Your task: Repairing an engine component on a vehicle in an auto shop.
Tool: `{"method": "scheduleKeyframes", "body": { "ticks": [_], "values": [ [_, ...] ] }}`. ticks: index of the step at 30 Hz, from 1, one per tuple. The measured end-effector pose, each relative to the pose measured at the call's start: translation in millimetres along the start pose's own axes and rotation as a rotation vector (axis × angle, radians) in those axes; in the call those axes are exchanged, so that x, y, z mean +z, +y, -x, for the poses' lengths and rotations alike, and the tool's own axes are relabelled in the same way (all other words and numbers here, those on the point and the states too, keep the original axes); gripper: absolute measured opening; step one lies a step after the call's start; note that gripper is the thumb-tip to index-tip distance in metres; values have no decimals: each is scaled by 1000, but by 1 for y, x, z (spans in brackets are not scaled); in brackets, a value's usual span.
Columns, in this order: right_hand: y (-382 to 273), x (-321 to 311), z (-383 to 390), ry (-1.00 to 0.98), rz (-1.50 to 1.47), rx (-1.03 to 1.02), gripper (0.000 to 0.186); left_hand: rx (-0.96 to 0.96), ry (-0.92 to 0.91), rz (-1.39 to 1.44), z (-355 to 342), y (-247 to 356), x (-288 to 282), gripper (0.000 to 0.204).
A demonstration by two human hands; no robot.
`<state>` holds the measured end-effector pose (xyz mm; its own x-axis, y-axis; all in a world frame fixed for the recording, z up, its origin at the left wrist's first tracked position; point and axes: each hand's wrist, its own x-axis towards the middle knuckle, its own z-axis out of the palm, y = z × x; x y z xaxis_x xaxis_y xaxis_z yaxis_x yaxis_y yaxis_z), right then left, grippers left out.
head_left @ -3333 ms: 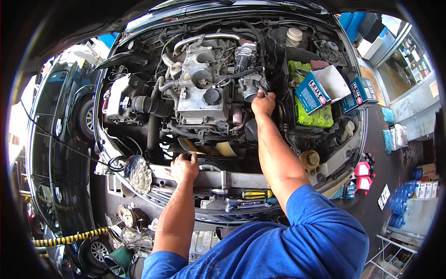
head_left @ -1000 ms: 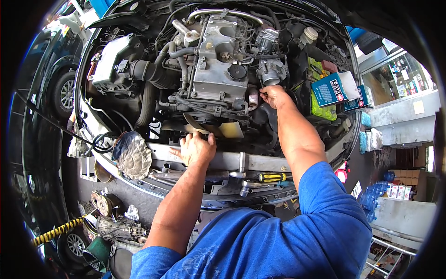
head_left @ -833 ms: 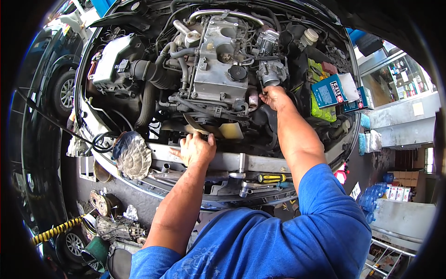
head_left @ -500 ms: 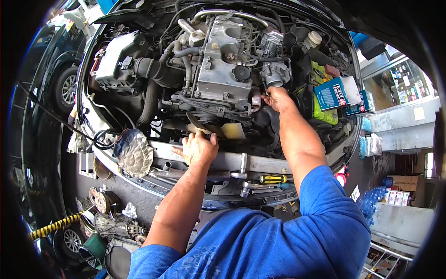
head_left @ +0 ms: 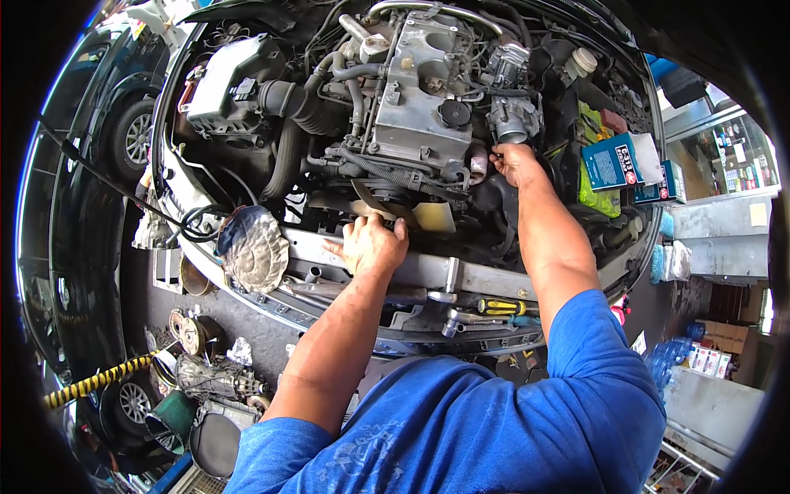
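My left hand (head_left: pixel 372 245) rests on the front crossmember (head_left: pixel 428 267), fingers apart, their tips at the fan blade (head_left: pixel 432 216). My right hand (head_left: pixel 514 165) is pinched on something small, too hidden to name, just under the throttle body (head_left: pixel 514 115), near a pinkish cylinder (head_left: pixel 478 165). The silver engine cover (head_left: pixel 420 132) with a black cap (head_left: pixel 455 114) lies left of that hand. A screwdriver (head_left: pixel 502 306) and metal tools lie along the front ledge. A crumpled padded cloth (head_left: pixel 251 247) sits at the front left.
Blue boxes (head_left: pixel 617 160) sit on the green battery (head_left: pixel 599 198). A dark car (head_left: pixel 74 272) stands at left. Removed metal parts (head_left: pixel 214 375) and striped tubing (head_left: pixel 95 385) are at lower left. Water bottles (head_left: pixel 666 354) and a glass cabinet (head_left: pixel 716 160) are at right.
Since the earliest frame my right hand has moved below the throttle body and my left hand slightly up along the crossmember. Recently both hold position as the engine bay shifts up-right in view.
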<state>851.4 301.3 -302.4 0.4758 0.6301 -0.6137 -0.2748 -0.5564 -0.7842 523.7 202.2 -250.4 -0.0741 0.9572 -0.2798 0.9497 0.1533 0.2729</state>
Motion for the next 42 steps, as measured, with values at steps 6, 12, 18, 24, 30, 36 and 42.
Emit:
{"method": "scheduleKeyframes", "body": {
  "ticks": [6,12,18,24,30,36,42],
  "values": [
    [0,8,7,-29,-61,-10,17,-14,-8,-15,-1,-2,-4,46],
    [0,7,4,30,-83,10,13,-25,-64,6,-1,0,-10,51],
    [2,0,-2,-30,10,-25,13,-36,-111,5,0,4,-14,53],
    [1,9,3,37,-79,-8,16,-34,-69,-2,0,0,-11,51],
    [0,1,-7,50,-20,-2,14,-19,-125,1,-1,3,-14,54],
    [3,6,3,9,-26,-10,10,-25,-103,-3,-1,-1,-9,53],
    [5,6,-3,23,-104,11,13,-24,-72,-33,-1,1,-6,51]
  ]
}}
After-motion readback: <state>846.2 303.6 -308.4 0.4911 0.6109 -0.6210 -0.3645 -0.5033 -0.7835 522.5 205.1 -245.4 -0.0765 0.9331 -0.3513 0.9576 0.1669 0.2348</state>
